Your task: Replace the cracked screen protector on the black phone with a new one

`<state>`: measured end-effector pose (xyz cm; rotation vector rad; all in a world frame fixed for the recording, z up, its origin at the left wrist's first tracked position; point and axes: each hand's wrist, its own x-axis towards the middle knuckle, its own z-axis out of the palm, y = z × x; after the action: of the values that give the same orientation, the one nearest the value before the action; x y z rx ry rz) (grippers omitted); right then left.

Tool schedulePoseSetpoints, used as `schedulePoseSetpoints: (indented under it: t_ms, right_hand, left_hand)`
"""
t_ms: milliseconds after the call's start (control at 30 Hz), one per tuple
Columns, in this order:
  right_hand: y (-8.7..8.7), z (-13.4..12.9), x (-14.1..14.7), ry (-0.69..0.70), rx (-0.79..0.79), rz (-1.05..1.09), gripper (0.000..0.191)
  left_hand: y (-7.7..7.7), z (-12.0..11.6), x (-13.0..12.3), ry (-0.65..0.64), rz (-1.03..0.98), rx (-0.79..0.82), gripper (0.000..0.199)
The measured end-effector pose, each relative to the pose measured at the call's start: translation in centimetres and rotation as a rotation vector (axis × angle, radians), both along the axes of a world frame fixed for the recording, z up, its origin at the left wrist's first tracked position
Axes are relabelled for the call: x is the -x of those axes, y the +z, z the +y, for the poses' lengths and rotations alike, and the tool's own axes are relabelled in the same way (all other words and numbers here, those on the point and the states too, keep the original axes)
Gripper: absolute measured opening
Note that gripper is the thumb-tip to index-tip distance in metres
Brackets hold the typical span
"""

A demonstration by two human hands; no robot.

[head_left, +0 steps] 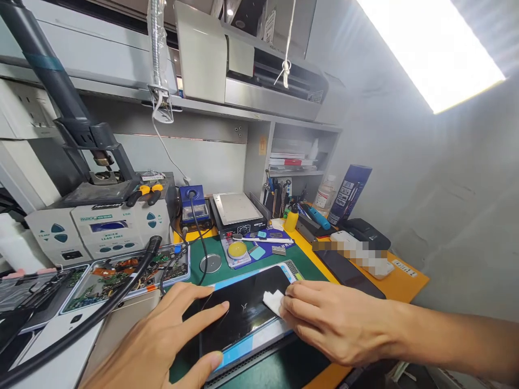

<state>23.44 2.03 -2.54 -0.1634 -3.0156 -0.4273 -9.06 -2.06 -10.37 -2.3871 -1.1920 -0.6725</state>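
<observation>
A black, glossy screen panel (239, 310) lies on a mat, with light blue strips along its edges. My left hand (162, 329) rests over its left end with fingers spread. The index fingertip touches the dark glass, and the thumb lies at the near edge. Pinched in my right hand (328, 319) is a folded white wipe (273, 301), pressed against the right part of the screen. The tips of the right fingers are partly hidden behind the wipe and the hand itself. A small pale mark shows near the middle of the glass.
A hot-air station (109, 229) and its black hose (121, 289) stand at left, beside a tray of circuit boards (133, 270). Behind are a hot plate (239, 210), a toothbrush (263, 239) and a yellow tin (237, 249). A yellow bottle (291, 220) stands right.
</observation>
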Motion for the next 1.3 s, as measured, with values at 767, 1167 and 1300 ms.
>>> schedulePoseSetpoints:
  t_ms: [767,1167,1300]
  right_hand:
    - [0.6,-1.5,-0.8,-0.258,0.271,0.102,0.028]
    - [2.9,1.4,0.2,-0.936,0.992,0.222,0.014]
    - [2.8,1.4,1.0,-0.965,1.016,0.212,0.017]
  left_hand:
    - [0.0,0.6,0.0,-0.062,-0.061,-0.061,0.052]
    - [-0.9,0.7,0.3,-0.046,-0.007,-0.107,0.055]
    - [-0.7,0.8,0.3,-0.056,-0.001,-0.104,0.055]
